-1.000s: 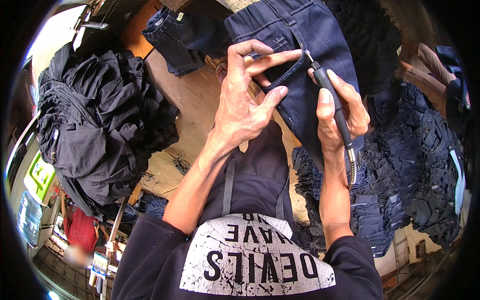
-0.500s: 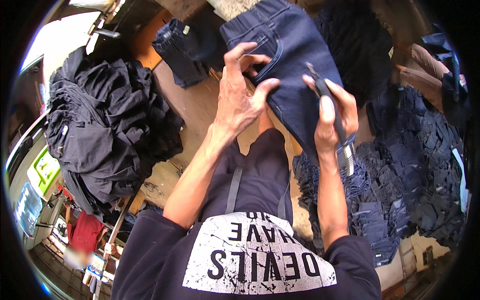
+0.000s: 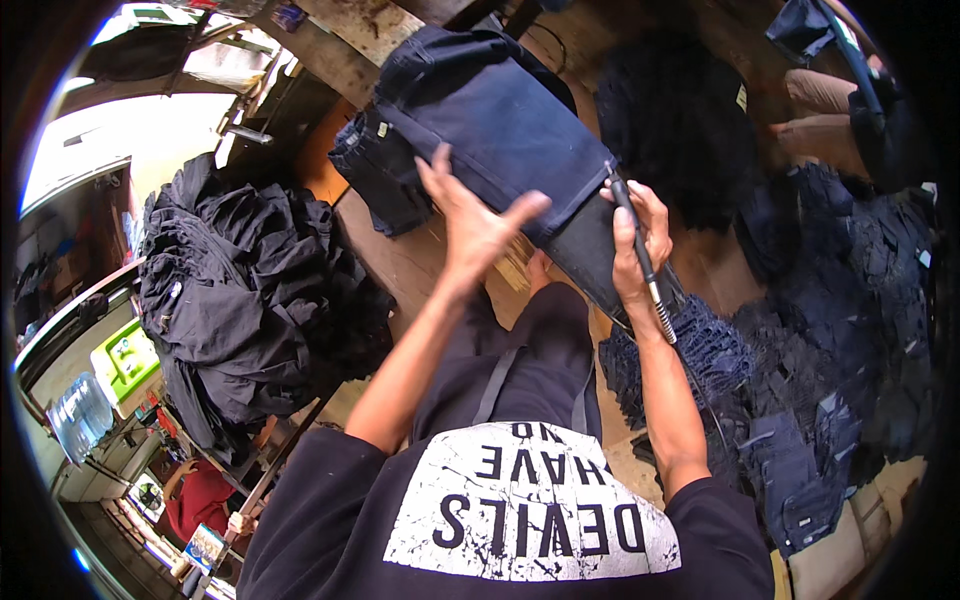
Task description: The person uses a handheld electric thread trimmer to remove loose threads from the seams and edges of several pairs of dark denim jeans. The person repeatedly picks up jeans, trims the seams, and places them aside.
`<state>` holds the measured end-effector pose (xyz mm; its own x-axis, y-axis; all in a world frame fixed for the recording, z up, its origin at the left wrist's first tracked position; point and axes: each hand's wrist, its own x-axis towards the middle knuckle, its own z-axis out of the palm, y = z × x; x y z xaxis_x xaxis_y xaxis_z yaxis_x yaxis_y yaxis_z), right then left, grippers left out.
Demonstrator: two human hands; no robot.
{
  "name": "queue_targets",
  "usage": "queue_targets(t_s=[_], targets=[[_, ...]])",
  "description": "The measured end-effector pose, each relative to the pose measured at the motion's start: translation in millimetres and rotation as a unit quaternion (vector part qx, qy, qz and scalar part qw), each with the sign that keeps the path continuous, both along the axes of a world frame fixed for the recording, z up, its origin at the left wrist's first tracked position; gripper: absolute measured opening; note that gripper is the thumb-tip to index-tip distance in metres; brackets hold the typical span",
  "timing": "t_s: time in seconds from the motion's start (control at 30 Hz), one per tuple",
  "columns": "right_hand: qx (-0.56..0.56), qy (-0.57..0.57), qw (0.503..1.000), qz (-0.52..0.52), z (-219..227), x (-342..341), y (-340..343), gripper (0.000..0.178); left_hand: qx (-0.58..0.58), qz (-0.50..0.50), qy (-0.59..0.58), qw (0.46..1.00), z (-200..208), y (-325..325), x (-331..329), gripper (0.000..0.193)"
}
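Observation:
Dark blue denim trousers [image 3: 520,125] lie folded in front of me, on top of darker cloth. My left hand [image 3: 475,225] is at their near left edge, its fingers spread and slightly blurred, and it holds nothing. Between the thumb and fingers of my right hand [image 3: 643,235] is a black pen-shaped corded tool [image 3: 636,230]. Its thin metal tip is at the right end of the trousers; whether it touches the cloth I cannot tell. A coiled spring sleeve and a thin cord run from its back end past my wrist.
A heap of black garments [image 3: 255,300] rises at my left. Folded dark trousers [image 3: 380,175] lie beyond my left hand. Stacks of dark garments [image 3: 800,400] spread along the right, near another person's legs [image 3: 820,115]. A person in red [image 3: 200,495] is at lower left.
My left fingers have come out of the trousers' pocket opening and spread apart. The pocket side no longer shows; a plain leg faces up. The tool stays in my right hand.

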<state>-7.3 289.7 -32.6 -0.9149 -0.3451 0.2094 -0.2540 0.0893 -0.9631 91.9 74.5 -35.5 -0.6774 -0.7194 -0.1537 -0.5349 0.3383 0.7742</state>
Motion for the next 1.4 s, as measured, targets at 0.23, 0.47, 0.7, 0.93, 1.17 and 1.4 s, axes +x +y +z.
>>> queue_targets(t_s=[0.23,0.47,0.7,0.93,1.17,1.4], targets=[[0.089,0.047,0.994,0.049,5,5,14,0.038,0.325,0.075,0.106,0.937,-4,50,3,0.118],[0.086,0.121,0.984,0.100,11,27,26,0.026,0.273,-0.074,0.092,0.955,-12,21,38,0.087],[0.085,0.127,0.978,0.140,4,37,36,0.027,0.410,-0.014,0.153,0.899,-13,39,47,0.085],[0.095,0.122,0.977,0.144,0,43,37,0.029,0.360,-0.032,0.139,0.922,-14,42,51,0.079],[0.099,0.134,0.974,0.155,0,44,35,0.028,0.354,-0.015,0.153,0.923,-12,48,50,0.081],[0.097,0.141,0.974,0.148,-2,45,35,0.028,0.343,-0.016,0.153,0.926,-12,50,52,0.082]])
